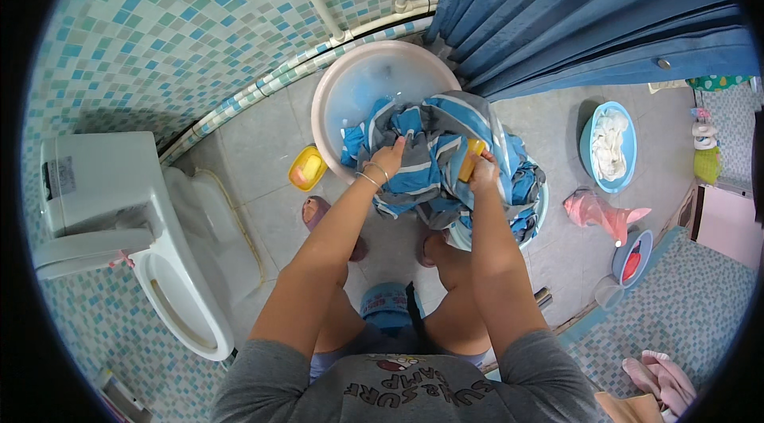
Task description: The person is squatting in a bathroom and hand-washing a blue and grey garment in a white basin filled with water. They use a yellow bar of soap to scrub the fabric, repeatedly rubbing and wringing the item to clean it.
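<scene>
A large blue, grey and white striped cloth (414,172) lies bunched over the rim of a pale pink basin (321,124) and into a light blue tub (543,212) at the right. My left hand (387,159) is closed on a fold of it near the middle. In my right hand (483,172) is an amber-yellow bar of soap (471,159), held against the cloth. Cloudy bluish water (382,81) fills the far part of the basin.
A yellow soap dish (307,168) with bars in it sits left of the basin. The white toilet (179,272) stands farther left. A blue curtain (573,17) hangs at the far right. Rightward are a blue basin (633,140) of white cloth, a pink plastic bag (601,216) and a small bucket (643,244).
</scene>
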The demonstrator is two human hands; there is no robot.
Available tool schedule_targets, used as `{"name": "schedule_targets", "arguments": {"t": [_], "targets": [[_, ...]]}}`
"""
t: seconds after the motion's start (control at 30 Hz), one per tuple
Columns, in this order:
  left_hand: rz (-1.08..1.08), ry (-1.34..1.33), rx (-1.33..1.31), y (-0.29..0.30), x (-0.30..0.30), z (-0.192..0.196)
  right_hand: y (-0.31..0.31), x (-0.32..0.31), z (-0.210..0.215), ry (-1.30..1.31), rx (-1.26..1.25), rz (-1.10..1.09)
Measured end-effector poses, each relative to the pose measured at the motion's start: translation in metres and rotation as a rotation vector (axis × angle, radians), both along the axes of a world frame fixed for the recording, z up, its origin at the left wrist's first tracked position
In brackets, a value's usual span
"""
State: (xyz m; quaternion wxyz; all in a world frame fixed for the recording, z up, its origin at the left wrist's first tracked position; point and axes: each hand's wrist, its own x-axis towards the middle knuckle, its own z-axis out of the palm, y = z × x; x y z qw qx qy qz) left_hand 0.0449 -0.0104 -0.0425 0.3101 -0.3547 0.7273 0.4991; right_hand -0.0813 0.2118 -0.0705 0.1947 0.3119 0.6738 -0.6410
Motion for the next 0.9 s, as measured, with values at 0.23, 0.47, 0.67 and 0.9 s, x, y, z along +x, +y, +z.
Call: {"name": "schedule_targets", "arguments": {"t": [0.23, 0.47, 0.67, 0.9], "targets": [[0.289, 0.046, -0.186, -0.009, 0.008, 0.001, 0.018, -0.022, 0.053, 0.161, -0.396, -0.034], [0.869, 0.388, 0.436, -0.008, 0.012, 0.099, 0.003, -0.029, 0.169, 0.2, -0.554, 0.361], [0.906, 0.706, 0.882, 0.033, 0.024, 0.2, -0.087, 0.061, 0.167, 0.259, -0.492, 0.561], [0.967, 0.743, 0.944, 0.037, 0.029, 0.193, -0.122, 0.092, 0.182, 0.569, -0.042, 0.628]]}}
